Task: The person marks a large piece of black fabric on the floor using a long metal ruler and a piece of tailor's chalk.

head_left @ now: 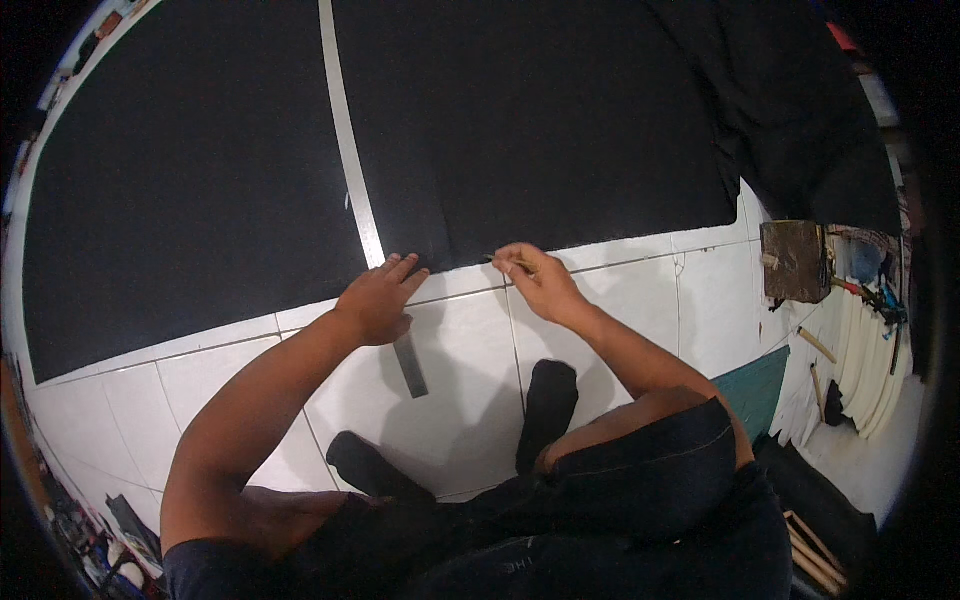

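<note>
A large sheet of black fabric [200, 170] lies spread over a white tiled floor [460, 350]. A long metal ruler [352, 170] runs across it from the far edge down onto the tiles. My left hand [378, 298] presses flat on the ruler at the fabric's near edge. My right hand [535, 280] pinches a small thin marking tool [512, 263] at the fabric's near edge, just right of the ruler. Below the hands, my two feet in black socks [548, 400] rest on the tiles.
More black cloth [800, 110] is bunched at the far right. A brown block [795, 260], pale curved strips [865, 360], wooden sticks [815, 345] and small tools lie at the right. A teal sheet [752, 390] lies by my right knee. Clutter lines the lower left rim.
</note>
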`<state>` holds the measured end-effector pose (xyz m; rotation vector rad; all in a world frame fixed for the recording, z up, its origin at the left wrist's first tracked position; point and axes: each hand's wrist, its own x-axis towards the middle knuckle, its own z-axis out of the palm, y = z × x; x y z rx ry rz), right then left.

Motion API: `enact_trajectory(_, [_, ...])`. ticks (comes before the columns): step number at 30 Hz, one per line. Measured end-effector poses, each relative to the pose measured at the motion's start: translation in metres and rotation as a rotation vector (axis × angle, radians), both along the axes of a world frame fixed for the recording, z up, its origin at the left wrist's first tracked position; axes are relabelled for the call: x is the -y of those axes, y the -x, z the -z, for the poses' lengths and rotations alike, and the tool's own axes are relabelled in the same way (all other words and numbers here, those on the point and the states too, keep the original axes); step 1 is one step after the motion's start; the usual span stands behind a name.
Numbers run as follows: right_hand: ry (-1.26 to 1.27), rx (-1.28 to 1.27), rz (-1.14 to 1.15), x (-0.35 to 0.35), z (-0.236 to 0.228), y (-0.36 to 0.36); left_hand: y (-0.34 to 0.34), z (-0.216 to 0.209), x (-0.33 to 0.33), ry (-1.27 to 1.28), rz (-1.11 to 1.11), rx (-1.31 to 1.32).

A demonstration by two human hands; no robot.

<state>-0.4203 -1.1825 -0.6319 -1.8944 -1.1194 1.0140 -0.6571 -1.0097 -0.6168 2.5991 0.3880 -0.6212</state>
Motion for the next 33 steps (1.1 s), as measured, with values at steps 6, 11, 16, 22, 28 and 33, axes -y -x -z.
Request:
enact_trajectory(6, [0.041, 0.12, -0.093, -0.005, 0.005, 0.001, -0.01, 0.017, 0.001, 0.007, 0.05, 0.008])
enact_trajectory(11, [-0.109, 0.217, -0.149, -0.019, 0.025, -0.004, -0.026, 0.01, 0.009, -0.084, 0.085, -0.142])
enact_trajectory(16, [-0.157, 0.22, -0.201, -0.028, 0.039, -0.005, -0.038, 0.002, 0.01, -0.121, 0.082, -0.26])
enact_trajectory(22, [-0.093, 0.533, -0.26, -0.016, 0.039, -0.036, -0.041, -0.001, 0.007, -0.08, 0.048, -0.285])
enact_trajectory(28, [-0.291, 0.378, -0.226, -0.022, 0.035, -0.02, -0.046, 0.004, 0.007, -0.127, 0.092, -0.284])
enact_trajectory(33, [-0.157, 0.466, -0.201, -0.005, 0.039, -0.038, -0.049, 0.004, 0.005, -0.107, 0.079, -0.323])
